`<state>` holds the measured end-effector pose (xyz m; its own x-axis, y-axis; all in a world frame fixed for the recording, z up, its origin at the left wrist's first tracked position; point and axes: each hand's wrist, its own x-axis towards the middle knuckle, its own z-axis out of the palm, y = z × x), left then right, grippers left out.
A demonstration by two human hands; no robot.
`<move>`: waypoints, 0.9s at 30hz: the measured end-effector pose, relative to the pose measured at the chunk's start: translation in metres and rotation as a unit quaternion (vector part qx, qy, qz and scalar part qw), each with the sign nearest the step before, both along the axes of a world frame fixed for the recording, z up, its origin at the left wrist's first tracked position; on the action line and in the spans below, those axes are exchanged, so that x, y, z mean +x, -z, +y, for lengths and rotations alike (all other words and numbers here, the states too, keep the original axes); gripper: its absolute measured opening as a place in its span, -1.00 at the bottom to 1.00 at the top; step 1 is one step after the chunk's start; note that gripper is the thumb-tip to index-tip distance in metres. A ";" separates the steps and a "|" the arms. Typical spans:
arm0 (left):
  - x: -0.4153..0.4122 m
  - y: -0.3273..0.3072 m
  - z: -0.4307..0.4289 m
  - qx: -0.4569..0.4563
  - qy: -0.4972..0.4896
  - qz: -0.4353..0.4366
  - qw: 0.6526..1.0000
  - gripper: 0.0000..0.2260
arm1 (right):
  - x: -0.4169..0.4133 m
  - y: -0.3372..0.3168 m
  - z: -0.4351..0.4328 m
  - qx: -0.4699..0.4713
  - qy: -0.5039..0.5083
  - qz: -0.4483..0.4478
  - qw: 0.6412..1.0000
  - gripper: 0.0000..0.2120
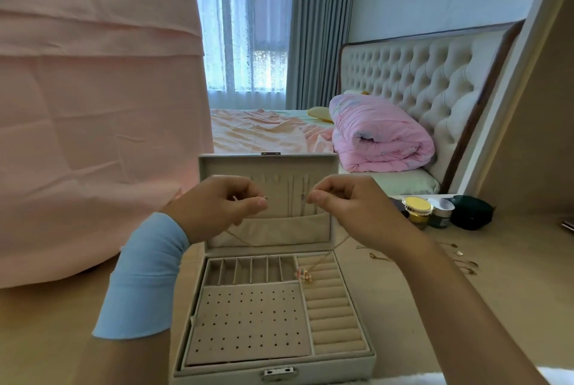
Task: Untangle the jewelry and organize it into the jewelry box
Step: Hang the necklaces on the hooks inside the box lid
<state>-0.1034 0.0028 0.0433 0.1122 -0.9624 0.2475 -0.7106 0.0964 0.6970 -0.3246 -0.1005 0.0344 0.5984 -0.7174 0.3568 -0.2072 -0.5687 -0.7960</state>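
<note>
**Fig.** Open pale-grey hinged jewelry box (217,373) on the beige table (512,291). Above its tray, the left hand (217,204) and right hand (344,204) each close a pinching grip on one end of a thin gold chain necklace (321,259). Its pink pendant (303,276) hangs over the ring rolls. Loose gold pieces (466,263) lie on the table to the right, and a rolled pink quilt (379,136) lies on the bed beyond.

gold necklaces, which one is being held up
The thin gold chain with the pink pendant, pinched by left hand and right hand over the beige jewelry box; others hang in its lid or lie on the table.
</note>
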 end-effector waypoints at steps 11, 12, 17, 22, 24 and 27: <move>-0.014 0.018 -0.026 -0.070 0.002 0.047 0.996 -0.87 | 0.044 0.021 0.006 0.116 -0.038 0.024 0.992 -0.82; -0.014 0.019 -0.029 -0.078 -0.001 0.046 0.996 -0.87 | 0.048 0.020 0.007 0.146 -0.056 -0.001 0.988 -0.81; -0.005 0.022 -0.031 -0.134 -0.059 0.047 0.988 -0.86 | 0.054 0.013 0.010 0.187 -0.055 -0.037 0.980 -0.83; 0.010 0.028 -0.030 -0.142 -0.136 -0.011 0.980 -0.84 | 0.057 0.023 0.003 0.167 0.006 -0.040 0.985 -0.78; 0.013 0.030 -0.030 -0.133 -0.156 -0.027 0.978 -0.82 | 0.058 0.027 0.000 0.118 0.047 -0.030 0.991 -0.81; 0.011 0.034 -0.032 -0.129 -0.189 -0.028 0.973 -0.78 | 0.062 0.030 -0.008 0.045 0.123 -0.045 0.990 -0.89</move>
